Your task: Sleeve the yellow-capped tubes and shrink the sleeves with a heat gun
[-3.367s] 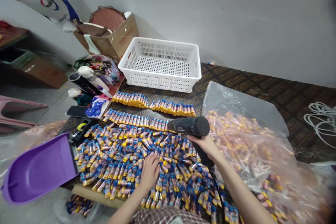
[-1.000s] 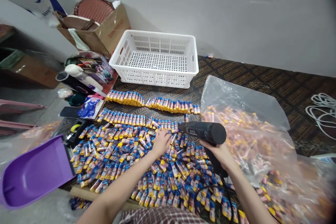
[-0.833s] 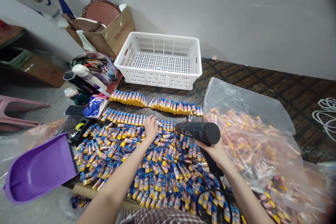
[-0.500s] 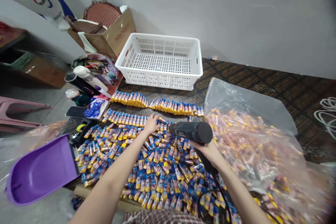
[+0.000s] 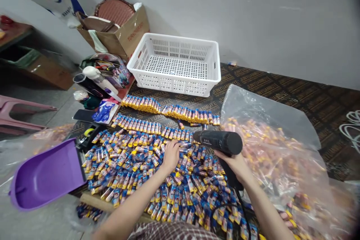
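Note:
My right hand (image 5: 234,163) is wrapped around the handle of a black hair dryer (image 5: 219,140), its nozzle pointing left over the small tubes. My left hand (image 5: 171,154) is over the pile, its fingertips closed at a small clear-wrapped tube (image 5: 185,145) lying sideways near the nozzle. Part of that grip is hidden. Many small tubes (image 5: 168,191) with blue and yellow ends lie loose around and below both hands. Just beyond my left hand, a row of upright tubes (image 5: 176,133) stands side by side, with a longer row (image 5: 185,112) behind it.
A white plastic crate (image 5: 173,84) stands at the back by the wall. Clear bags of tubes (image 5: 270,146) lie on the right. A purple dustpan (image 5: 47,176), bottles (image 5: 95,78) and a phone (image 5: 83,115) are at left. The dryer's cord (image 5: 243,210) runs over the tubes at front.
My left hand has drawn back from the front row toward the pile, uncovering upright tubes there. The hair dryer in my right hand has shifted slightly right. The view has tilted a little.

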A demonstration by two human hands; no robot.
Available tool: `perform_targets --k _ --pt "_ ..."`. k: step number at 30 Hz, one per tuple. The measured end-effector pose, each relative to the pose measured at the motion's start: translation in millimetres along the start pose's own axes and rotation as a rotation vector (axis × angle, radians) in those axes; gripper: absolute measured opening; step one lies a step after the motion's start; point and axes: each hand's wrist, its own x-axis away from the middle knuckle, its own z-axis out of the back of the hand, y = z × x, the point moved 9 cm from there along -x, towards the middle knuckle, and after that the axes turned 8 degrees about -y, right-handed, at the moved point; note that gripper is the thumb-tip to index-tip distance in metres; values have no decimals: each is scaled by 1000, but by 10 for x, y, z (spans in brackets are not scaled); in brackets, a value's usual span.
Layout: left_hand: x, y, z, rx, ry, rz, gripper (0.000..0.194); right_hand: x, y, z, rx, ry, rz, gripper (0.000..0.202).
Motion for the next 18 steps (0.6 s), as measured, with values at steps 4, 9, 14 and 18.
perform_targets --k 4,9,14,18 --pt "557 -175 215 73 107 84 28 -104 -139 -462 -5 -129 66 47" --pt "1220 -442 410 97 171 230 26 -194 -293 -831 2 -223 89 43" --pt "1624 -648 562 120 253 327 26 -322 -457 -1074 38 -281 113 42" --pt "1947 -704 614 139 331 410 28 -209 -625 -1184 53 -311 164 49"
